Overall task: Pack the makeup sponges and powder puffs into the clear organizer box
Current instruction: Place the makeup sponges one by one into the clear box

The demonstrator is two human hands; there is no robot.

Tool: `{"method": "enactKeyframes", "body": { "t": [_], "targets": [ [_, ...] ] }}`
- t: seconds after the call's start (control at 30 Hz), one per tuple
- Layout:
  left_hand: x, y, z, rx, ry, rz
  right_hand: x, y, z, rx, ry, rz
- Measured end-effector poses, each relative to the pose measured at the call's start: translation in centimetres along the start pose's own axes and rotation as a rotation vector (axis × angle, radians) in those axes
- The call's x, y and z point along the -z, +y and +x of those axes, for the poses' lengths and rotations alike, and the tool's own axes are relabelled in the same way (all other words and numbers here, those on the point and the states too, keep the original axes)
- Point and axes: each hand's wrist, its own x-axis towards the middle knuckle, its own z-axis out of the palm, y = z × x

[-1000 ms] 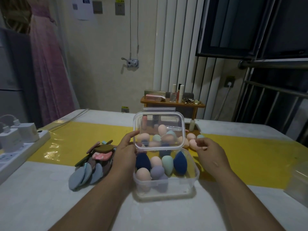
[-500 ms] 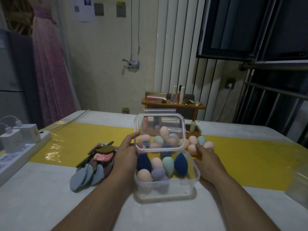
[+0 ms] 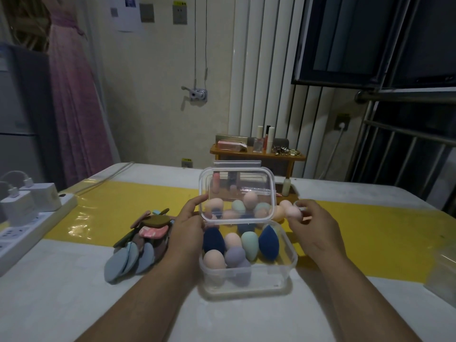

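Since the frame before, the right hand (image 3: pixel 314 232) had lifted off the yellow mat (image 3: pixel 370 233) with a pale pink egg-shaped makeup sponge (image 3: pixel 293 213) pinched in its fingertips, just right of the clear plastic organizer box (image 3: pixel 246 280). Left hand (image 3: pixel 188 229) gripped the upright transparent hinged lid (image 3: pixel 237 178) at its left edge. Six sponges stood inside the box; more lay loose behind it. Flat teardrop powder puffs (image 3: pixel 138 245) sat heaped to the left on the white table (image 3: pixel 61 304).
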Motion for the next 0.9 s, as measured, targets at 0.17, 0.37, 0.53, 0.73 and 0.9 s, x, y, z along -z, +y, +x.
{"method": "enactKeyframes", "body": {
  "t": [0.17, 0.37, 0.53, 0.73, 0.9],
  "targets": [
    [0.0, -0.1, 0.2, -0.014, -0.003, 0.017, 1.3, -1.8, -0.8, 0.091, 0.063, 0.125],
    [-0.1, 0.0, 0.1, -0.012, -0.006, 0.003, 1.9, -3.5, -1.9, 0.185, -0.087, 0.111],
    [-0.1, -0.1, 0.2, -0.009, -0.004, 0.027, 1.7, -4.2, -2.7, 0.281, -0.293, -0.084],
    [-0.1, -0.2, 0.3, -0.029, 0.005, 0.04, 1.4, -4.5, -2.9, 0.305, -0.434, -0.226],
    [-0.1, -0.1, 0.2, -0.024, 0.007, 0.013, 1.1, -4.6, -3.0, 0.316, -0.515, -0.272]
  ]
}}
